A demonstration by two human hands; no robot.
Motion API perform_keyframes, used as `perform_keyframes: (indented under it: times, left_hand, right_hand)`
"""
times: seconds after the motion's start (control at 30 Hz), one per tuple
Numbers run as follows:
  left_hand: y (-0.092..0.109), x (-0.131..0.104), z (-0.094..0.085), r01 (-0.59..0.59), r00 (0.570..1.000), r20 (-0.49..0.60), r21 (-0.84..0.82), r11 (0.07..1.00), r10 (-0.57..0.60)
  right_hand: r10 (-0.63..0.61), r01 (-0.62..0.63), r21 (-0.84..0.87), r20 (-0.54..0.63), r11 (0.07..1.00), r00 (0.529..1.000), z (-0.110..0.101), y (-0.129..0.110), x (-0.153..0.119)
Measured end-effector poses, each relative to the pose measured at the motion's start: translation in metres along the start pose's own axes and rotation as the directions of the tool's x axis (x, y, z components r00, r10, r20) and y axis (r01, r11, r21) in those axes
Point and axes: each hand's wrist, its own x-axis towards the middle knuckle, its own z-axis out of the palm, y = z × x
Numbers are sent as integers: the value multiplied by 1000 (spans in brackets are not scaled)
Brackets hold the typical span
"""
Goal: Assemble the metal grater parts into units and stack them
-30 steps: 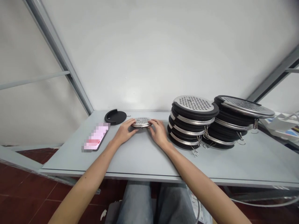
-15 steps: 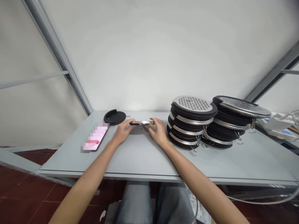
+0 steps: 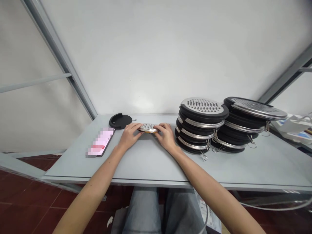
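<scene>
Between my two hands is a round metal grater disc (image 3: 148, 127) with a perforated top, tilted so that its holes face me, just above the table. My left hand (image 3: 129, 136) grips its left edge, fingers on top and thumb beneath. On the opposite edge, my right hand (image 3: 166, 136) holds it the same way. Something orange shows under the disc, too small to make out. A round black holder (image 3: 121, 121) with a raised rim and a small metal clip lies beyond my left hand.
A phone (image 3: 101, 143) with a lit, blurred screen lies left on the grey table (image 3: 146, 165). To the right stand a stack of discs in black holders (image 3: 202, 125) and a second stack (image 3: 246, 126), metal clips jutting forward. White items (image 3: 296, 130) lie far right.
The disc has tipped from nearly edge-on, so its perforated top now shows. Both hands keep their hold on it. The view has shifted slightly.
</scene>
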Motion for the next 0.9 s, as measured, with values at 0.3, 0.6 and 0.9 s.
perform_keyframes:
  times: [0.3, 0.6, 0.9]
  left_hand:
    - [-7, 0, -1, 93, 996, 26, -149, 984, -91]
    - [-2, 0, -1, 53, 999, 4, -124, 991, -53]
    - [15, -1, 4, -70, 994, 78, -146, 987, 82]
  right_hand:
    - [23, -20, 63, -33, 998, 999, 0, -6, 3]
    - [107, -108, 2, 122, 994, 987, 0, 2, 2]
    - [72, -71, -23, 61, 997, 996, -1, -2, 4]
